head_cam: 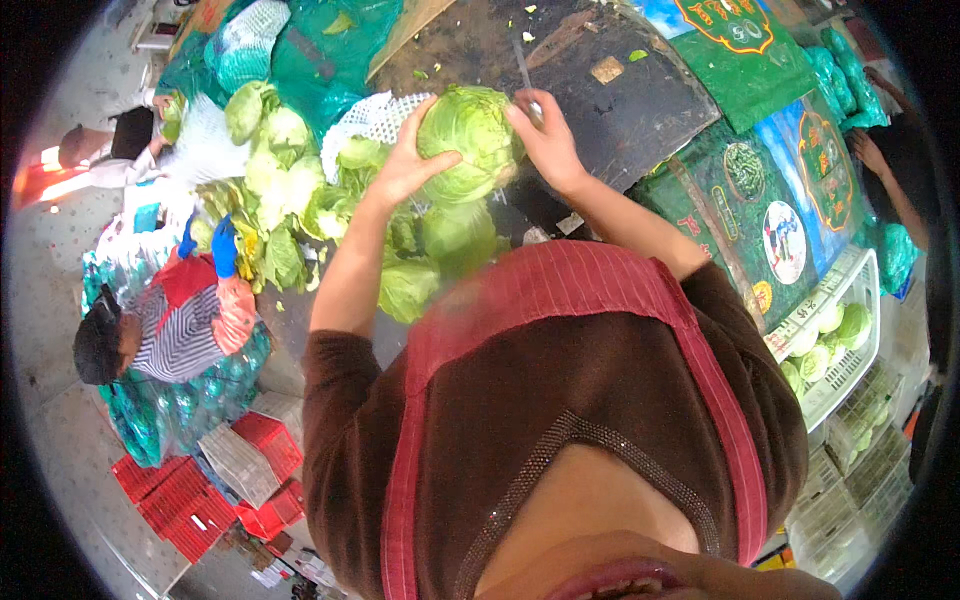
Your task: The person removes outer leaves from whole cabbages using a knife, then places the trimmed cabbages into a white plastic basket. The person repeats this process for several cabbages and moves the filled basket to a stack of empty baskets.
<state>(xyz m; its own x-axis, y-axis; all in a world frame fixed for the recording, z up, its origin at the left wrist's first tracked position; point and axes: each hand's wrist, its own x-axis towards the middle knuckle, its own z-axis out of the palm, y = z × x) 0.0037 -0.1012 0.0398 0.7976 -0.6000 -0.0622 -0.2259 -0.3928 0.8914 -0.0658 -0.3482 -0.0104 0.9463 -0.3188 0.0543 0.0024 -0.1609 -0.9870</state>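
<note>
A pale green cabbage head [469, 146] is held up in front of my chest, above the dark worktable [630, 97]. My left hand [412, 157] grips its left side, thumb across the front. At its right side, my right hand [547, 139] is closed around a knife [521, 64], whose narrow blade points away from me; the thumb lies against the cabbage. Loose cabbage leaves [409, 285] lie under and left of the held head. Just behind my left hand is a white foam net [382, 112].
Leaves [281, 180] heap up at the left, near a co-worker in blue gloves [223, 247]. Other people work at the far left and right. A white crate [862, 360] with cabbages stands at the right. Red crates [180, 502] sit on the floor, lower left.
</note>
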